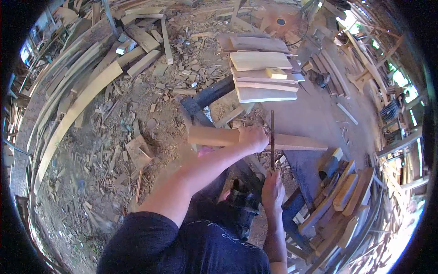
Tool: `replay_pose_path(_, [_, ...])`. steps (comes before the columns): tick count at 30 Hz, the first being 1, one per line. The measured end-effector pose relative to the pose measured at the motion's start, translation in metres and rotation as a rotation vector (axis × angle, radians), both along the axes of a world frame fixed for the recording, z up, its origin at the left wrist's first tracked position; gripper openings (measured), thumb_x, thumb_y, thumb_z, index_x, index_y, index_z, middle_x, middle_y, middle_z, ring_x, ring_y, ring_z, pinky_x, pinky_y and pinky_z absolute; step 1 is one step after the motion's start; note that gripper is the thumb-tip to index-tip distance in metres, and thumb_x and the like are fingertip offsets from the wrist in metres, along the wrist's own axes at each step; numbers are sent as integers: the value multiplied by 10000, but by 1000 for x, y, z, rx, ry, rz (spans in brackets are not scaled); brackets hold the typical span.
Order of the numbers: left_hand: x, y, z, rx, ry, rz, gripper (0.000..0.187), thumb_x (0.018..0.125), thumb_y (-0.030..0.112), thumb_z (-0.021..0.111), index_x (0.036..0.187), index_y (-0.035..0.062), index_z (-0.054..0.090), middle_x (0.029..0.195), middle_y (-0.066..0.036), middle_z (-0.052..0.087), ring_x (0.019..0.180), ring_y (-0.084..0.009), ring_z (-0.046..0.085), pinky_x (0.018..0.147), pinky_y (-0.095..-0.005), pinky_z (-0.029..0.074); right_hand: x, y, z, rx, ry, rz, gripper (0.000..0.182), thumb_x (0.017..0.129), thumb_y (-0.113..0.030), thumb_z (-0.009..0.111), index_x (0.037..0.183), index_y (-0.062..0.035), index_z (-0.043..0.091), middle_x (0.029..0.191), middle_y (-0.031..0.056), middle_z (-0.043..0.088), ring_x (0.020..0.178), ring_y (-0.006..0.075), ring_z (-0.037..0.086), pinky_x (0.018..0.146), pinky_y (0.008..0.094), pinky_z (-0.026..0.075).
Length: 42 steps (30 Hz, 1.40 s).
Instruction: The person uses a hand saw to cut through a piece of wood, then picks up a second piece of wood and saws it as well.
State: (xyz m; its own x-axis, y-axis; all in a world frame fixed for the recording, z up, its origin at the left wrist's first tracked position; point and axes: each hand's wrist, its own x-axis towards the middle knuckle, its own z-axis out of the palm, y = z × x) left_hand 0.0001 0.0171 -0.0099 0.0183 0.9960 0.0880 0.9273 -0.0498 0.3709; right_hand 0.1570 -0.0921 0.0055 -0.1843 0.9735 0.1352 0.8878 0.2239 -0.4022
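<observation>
Across the middle of the frame, a wooden board (212, 136) runs lengthwise left to right, sloping slightly down rightward, its left end jutting past the bench (315, 118) surface. That surface spreads up toward stacked planks (261, 61). Left hand (254, 138) clamps the board; right hand (273, 189) grips a thin dark tool (273, 132), pointing up-frame across it.

Head-worn fisheye view, facing forward, angled down
</observation>
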Motion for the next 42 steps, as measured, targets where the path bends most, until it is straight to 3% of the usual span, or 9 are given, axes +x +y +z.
replay_pose_path(8, [4, -2, 14, -75, -243, 167, 394, 859, 305, 440, 742, 27, 692, 777, -191, 679, 751, -352, 664, 719, -539, 453, -9, 33, -7, -94, -42, -40, 233, 955, -262, 437, 975, -29, 440, 721, 278, 614, 687, 453, 615, 584, 543, 483])
replay_pose_path(14, [7, -9, 1, 32, -13, 63, 428, 887, 323, 415, 710, 41, 684, 757, -193, 677, 751, -333, 671, 701, -545, 461, -9, 17, 5, -86, -40, -5, 222, 960, -243, 425, 953, -20, 432, 711, 266, 619, 698, 447, 622, 586, 540, 487])
replay_pose_path(24, [5, -9, 24, -220, -165, 78, 368, 875, 284, 437, 803, 30, 694, 827, -190, 684, 771, -320, 680, 732, -486, 508, -11, -22, 3, -104, 4, -176, 196, 957, -227, 421, 985, -33, 411, 702, 270, 610, 689, 459, 610, 593, 545, 472])
replay_pose_path(31, [10, 5, 7, -222, -106, 135, 428, 892, 391, 439, 849, 51, 696, 913, -197, 677, 840, -322, 673, 766, -457, 520, -14, 19, -12, -45, 39, -91, 166, 901, -160, 474, 1008, -49, 410, 698, 247, 616, 693, 437, 621, 610, 536, 479])
replay_pose_path(35, [7, 11, -10, -272, -95, 13, 396, 893, 345, 433, 817, 46, 683, 896, -168, 681, 803, -317, 672, 729, -476, 515, -6, -13, -6, -120, 48, -119, 190, 904, -168, 479, 1023, -38, 408, 710, 239, 620, 695, 430, 622, 596, 529, 477])
replay_pose_path(36, [6, -2, 10, -184, -35, 73, 367, 884, 311, 439, 786, 49, 676, 832, -165, 679, 752, -293, 670, 694, -475, 513, -4, -18, -9, -104, 54, -95, 193, 914, -178, 475, 1024, -35, 406, 710, 240, 619, 693, 430, 620, 586, 531, 475])
replay_pose_path(37, [6, -5, 21, -289, -65, 81, 337, 863, 291, 457, 741, 59, 669, 797, -178, 673, 734, -270, 666, 706, -466, 512, -4, -18, -11, -95, 63, -48, 193, 914, -178, 475, 1024, -35, 406, 710, 240, 619, 693, 430, 620, 586, 531, 475])
replay_pose_path(38, [5, -11, 38, -254, -100, 88, 336, 846, 272, 460, 762, 34, 681, 803, -205, 670, 765, -300, 670, 742, -477, 508, -4, -15, -13, -104, 49, -90, 199, 923, -193, 475, 1020, -33, 410, 714, 244, 619, 693, 432, 618, 579, 532, 471])
replay_pose_path(42, [6, -6, 10, -120, -166, 148, 357, 847, 267, 452, 826, 4, 693, 884, -239, 667, 857, -350, 663, 785, -470, 507, -9, -17, -15, -45, 17, -137, 213, 946, -235, 466, 1003, -33, 427, 723, 259, 613, 692, 442, 608, 568, 536, 462])
